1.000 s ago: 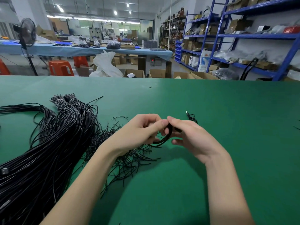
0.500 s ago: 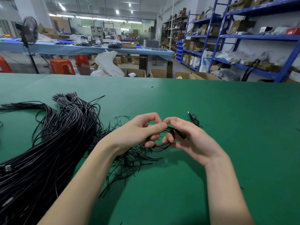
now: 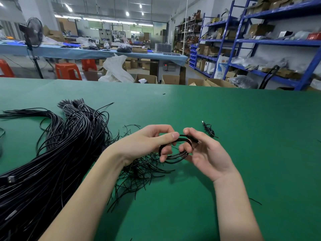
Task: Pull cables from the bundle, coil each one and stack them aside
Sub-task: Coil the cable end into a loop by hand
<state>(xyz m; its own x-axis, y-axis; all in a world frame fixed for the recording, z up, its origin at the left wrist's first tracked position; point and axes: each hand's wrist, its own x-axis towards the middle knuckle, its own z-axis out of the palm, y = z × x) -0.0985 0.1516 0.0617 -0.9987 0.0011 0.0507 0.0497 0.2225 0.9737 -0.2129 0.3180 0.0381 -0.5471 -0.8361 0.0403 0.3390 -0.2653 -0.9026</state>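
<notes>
The bundle (image 3: pixel 52 153) is spread on the green bench (image 3: pixel 243 153) left of both hands. A coiled cable (image 3: pixel 175 153) is pinched by the left hand (image 3: pixel 149 143), thumb on top, and by the palm-up right hand (image 3: pixel 208 153), fingers curled.

Matt green cloth, glossy black cable

The table (image 3: pixel 225 171) wears a smooth, matt green cloth; at 9 o'clock the bundle (image 3: pixel 43 162) gleams in glossy black plastic sheathing, as does the coil (image 3: pixel 175 158). Beyond: painted blue metal shelves (image 3: pixel 278 40), matt cardboard boxes (image 3: pixel 171 79).
</notes>
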